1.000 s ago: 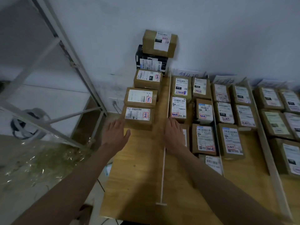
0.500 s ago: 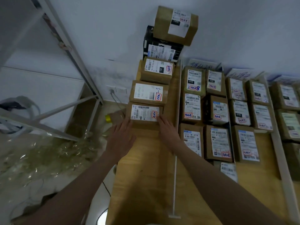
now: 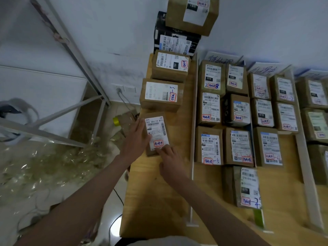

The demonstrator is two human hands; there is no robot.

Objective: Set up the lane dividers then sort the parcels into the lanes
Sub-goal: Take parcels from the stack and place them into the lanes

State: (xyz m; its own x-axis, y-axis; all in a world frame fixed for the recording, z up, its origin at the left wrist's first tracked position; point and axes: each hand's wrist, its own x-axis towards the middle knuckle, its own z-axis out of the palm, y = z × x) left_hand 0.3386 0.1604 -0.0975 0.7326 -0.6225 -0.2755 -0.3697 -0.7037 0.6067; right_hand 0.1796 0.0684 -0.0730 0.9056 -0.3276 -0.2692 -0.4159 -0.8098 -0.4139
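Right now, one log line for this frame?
left hand: on nearest parcel | right hand: fingers on its near end | lane: leftmost, beside divider

metal shelf frame (image 3: pixel 74 50) | wall socket (image 3: pixel 118 89) | yellow tape roll (image 3: pixel 115 120)
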